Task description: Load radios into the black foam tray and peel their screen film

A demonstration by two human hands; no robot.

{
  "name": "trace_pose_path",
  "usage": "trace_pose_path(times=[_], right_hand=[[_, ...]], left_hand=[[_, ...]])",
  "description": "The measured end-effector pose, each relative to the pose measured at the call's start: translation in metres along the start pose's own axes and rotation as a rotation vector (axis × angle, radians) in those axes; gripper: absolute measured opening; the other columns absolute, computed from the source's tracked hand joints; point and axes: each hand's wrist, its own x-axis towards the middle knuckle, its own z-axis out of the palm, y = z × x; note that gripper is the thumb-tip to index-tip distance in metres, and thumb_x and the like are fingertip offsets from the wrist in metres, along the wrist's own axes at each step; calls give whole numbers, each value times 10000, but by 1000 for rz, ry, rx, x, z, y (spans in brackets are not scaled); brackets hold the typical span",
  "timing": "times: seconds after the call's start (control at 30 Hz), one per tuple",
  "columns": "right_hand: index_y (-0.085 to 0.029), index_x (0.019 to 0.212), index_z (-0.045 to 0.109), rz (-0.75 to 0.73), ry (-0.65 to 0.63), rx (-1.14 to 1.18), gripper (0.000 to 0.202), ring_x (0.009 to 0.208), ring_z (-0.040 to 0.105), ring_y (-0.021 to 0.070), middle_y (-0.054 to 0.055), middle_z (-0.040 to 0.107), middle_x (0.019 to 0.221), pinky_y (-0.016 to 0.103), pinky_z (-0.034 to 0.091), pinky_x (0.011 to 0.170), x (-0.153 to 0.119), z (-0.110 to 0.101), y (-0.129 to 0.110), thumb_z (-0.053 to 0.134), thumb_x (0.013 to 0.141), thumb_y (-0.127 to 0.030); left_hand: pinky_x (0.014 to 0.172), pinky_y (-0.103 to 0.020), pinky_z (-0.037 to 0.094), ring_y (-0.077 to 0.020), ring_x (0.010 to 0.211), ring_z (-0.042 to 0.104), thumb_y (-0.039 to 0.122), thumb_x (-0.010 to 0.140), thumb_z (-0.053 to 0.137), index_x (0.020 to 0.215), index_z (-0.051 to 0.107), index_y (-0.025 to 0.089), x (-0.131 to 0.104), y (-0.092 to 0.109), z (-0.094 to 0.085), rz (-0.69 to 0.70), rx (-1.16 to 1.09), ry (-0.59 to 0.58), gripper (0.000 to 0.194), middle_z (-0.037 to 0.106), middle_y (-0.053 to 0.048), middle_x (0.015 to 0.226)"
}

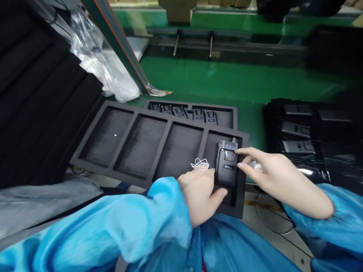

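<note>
Black foam tray (pixel 133 113) lies before the person on the bench, four long compartments side by side. Count: three compartments on the left hold no device; the rightmost holds one black handheld device (pixel 227 162), lying flat, screen up, top end away from the person. Both hands are on it. Left hand (pixel 200 194) is loosely curled, fingers along the device's left edge and thumb under its near end. Right hand (pixel 272 177) is half open, index and thumb tips touching the device's right edge near the screen; neither hand fully encloses it. A small tangle of thin white cord (pixel 200 164) sits just beside the device, on the divider at the third compartment. Judged from the layout, loading stands at one of four, three left. Behind lies a second foam tray (pixel 227 113) with five similar devices in a row at its far edge. To the right, a glossy black tray (pixel 272 113) shows about five dark flat parts, blurred. Clear plastic bag (pixel 93 60) at upper left. Green belt (pixel 227 81) beyond.
</note>
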Motion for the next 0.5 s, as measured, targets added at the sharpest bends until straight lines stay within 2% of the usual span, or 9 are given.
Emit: trace_pose_path(times=[0.1, 0.17, 0.27, 0.37, 0.43, 0.5], right_hand=[[-278, 1285, 456, 69, -15, 89, 430, 675, 619, 148, -22, 663, 920, 258, 425, 555, -16, 8, -3, 472, 885, -435], [-265, 1292, 460, 78, 22, 109, 457, 728, 624, 158, -10, 655, 984, 269, 449, 595, -23, 14, -6, 484, 870, -439], [-238, 1264, 501, 99, 80, 142, 463, 787, 624, 171, 11, 635, 1071, 290, 472, 656, -30, 21, -10, 495, 853, -452], [-225, 1258, 512, 142, 106, 232, 488, 750, 621, 157, 23, 622, 1119, 289, 481, 649, -35, 26, -11, 496, 845, -485], [-226, 1253, 518, 164, 110, 299, 494, 718, 619, 147, 27, 619, 1136, 283, 481, 628, -38, 27, -12, 498, 840, -496], [-231, 1231, 539, 176, 116, 347, 467, 727, 620, 146, 20, 631, 1113, 278, 479, 639, -39, 27, -13, 501, 838, -479]], left_hand=[[720, -326, 464, -220, 797, 615, 335, 801, 488, 1013, 644, 155, 14, 5, -1, -116, -281, -111, 319, 655, -64, 809], [643, -280, 439, -188, 727, 594, 319, 797, 479, 1011, 632, 139, 19, 5, 3, -168, -489, -141, 318, 635, -51, 745], [559, -231, 386, -142, 666, 535, 312, 790, 509, 1030, 602, 149, 16, 3, 10, -236, -726, -67, 305, 607, -30, 759], [521, -193, 348, -98, 622, 468, 272, 789, 541, 967, 593, 151, 15, 4, 16, -254, -900, 26, 221, 563, -20, 761], [489, -183, 318, -80, 568, 422, 269, 819, 510, 893, 582, 146, 20, 7, 19, -230, -965, 20, 160, 505, -5, 699], [458, -185, 285, -68, 504, 358, 310, 866, 450, 807, 546, 148, 30, 11, 25, -202, -1006, -7, 198, 420, 20, 630]])
